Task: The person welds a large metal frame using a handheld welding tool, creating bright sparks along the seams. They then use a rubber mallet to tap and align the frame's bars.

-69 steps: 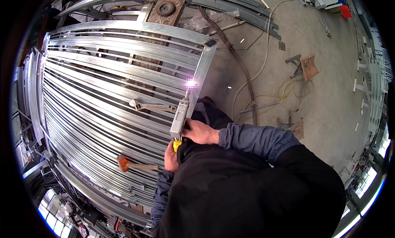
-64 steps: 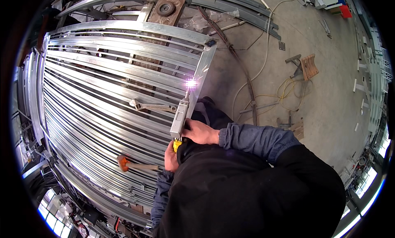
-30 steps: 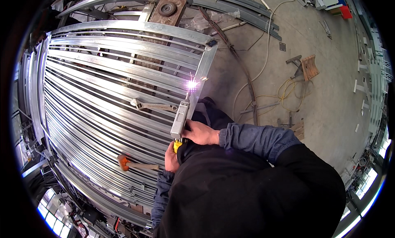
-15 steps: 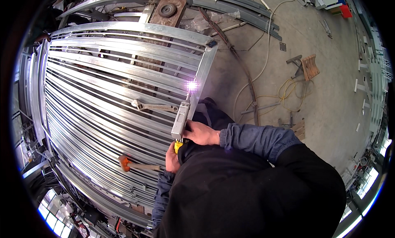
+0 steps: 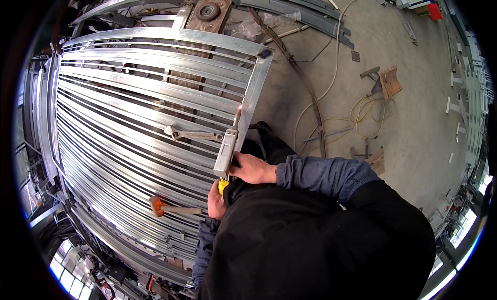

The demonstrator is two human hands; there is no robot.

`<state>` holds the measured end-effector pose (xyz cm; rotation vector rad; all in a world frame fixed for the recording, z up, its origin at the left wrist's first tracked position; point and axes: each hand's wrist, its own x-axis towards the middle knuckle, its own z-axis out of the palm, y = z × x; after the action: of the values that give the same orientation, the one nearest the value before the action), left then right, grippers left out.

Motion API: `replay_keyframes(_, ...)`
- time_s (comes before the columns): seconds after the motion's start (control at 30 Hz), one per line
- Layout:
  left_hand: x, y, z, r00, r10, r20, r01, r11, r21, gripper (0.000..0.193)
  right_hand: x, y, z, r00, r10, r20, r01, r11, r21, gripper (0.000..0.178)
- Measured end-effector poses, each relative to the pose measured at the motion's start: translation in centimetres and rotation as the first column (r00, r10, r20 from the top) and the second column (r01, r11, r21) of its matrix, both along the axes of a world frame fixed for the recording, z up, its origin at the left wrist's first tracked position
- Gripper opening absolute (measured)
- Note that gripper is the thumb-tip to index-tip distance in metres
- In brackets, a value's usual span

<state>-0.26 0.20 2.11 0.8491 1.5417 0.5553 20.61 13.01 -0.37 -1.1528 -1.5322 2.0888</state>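
Note:
A grey, box-bodied welding gun (image 5: 225,154) points away from me, its narrow nozzle tip at a joint on the metal frame's right end bar (image 5: 254,85). A small reddish glow shows at the tip. My right hand (image 5: 253,168) is closed round the gun's rear right side, its lower fingers hidden. Behind the body, my left hand (image 5: 216,200) grips a yellow piece (image 5: 223,186), mostly covered by the hand and my dark clothing. Just left of the gun, an adjustable wrench (image 5: 194,135) lies across the slats. A mallet (image 5: 176,209) with an orange head rests nearer to me.
Long silvery slats (image 5: 129,118) spread to my left. Beyond them stands a rusty plate (image 5: 220,12) with a round disc on it. A dark cable (image 5: 305,82), a yellow cord (image 5: 357,116) and a wooden-topped stool (image 5: 389,82) lie on the floor at right.
The bright violet-white flash at the gun's tip has gone out, leaving a faint glow. Both hands and the gun have hardly moved.

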Motion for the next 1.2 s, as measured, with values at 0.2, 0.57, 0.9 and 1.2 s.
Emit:
replay_keyframes(0.2,0.5,0.8,-0.4,0.994,0.074,0.075,-0.071,0.997,-0.033,0.053,0.1,0.0,-1.0,0.999,-0.051,0.014,0.05,0.998,0.021,0.049)
replay_keyframes(0.57,0.8,0.6,-1.4,0.982,0.108,0.157,-0.108,0.994,-0.013,0.048,0.4,0.5,-1.0,0.997,-0.068,-0.032,0.069,0.998,0.015,0.047)
replay_keyframes(0.9,0.7,0.6,-1.4,0.985,0.101,0.142,-0.1,0.995,-0.016,0.048,0.4,0.1,-1.7,0.997,-0.067,-0.033,0.068,0.997,0.028,0.052)
replay_keyframes(1.2,0.6,0.0,-1.7,0.981,0.119,0.153,-0.118,0.993,-0.018,0.052,0.4,0.2,-1.1,0.997,-0.058,-0.042,0.058,0.998,0.001,0.054)
